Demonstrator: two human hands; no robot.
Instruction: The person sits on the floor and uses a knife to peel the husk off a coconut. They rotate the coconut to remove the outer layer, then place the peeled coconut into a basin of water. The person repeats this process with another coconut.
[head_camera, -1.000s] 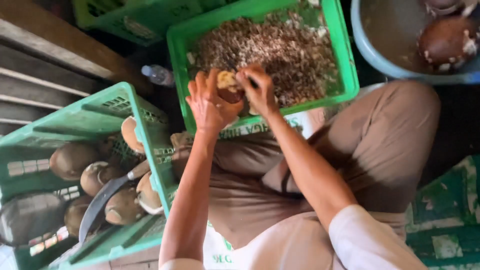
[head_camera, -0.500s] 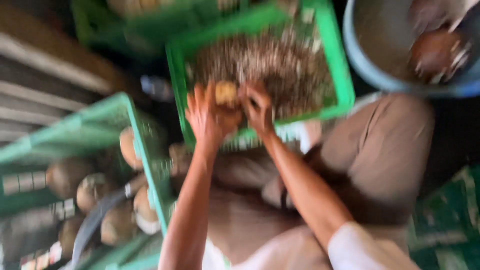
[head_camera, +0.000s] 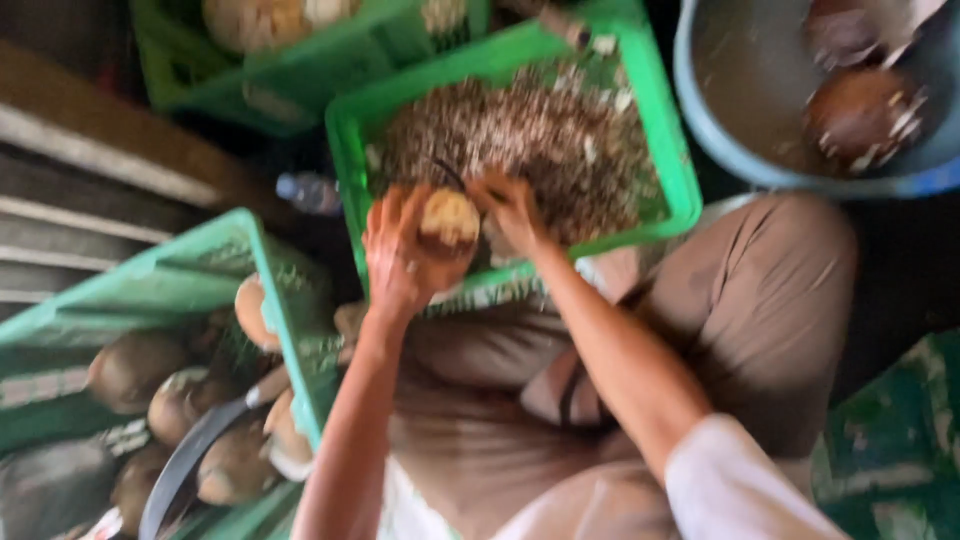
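Observation:
My left hand cups a round pale brown coconut over the near edge of a green crate filled with brown husk scraps. My right hand is closed on a small dark tool at the coconut's right side; the tool is blurred and mostly hidden. Both forearms reach forward over my lap in brown trousers.
A second green crate at the left holds several brown coconuts and a long curved knife. A blue tub with dark coconuts stands at top right. Another green crate sits at the top. A plastic bottle lies between crates.
The view has blurred and shifted a little. Both hands stay on the coconut over the scrap crate, and the coconut has turned slightly in my left hand.

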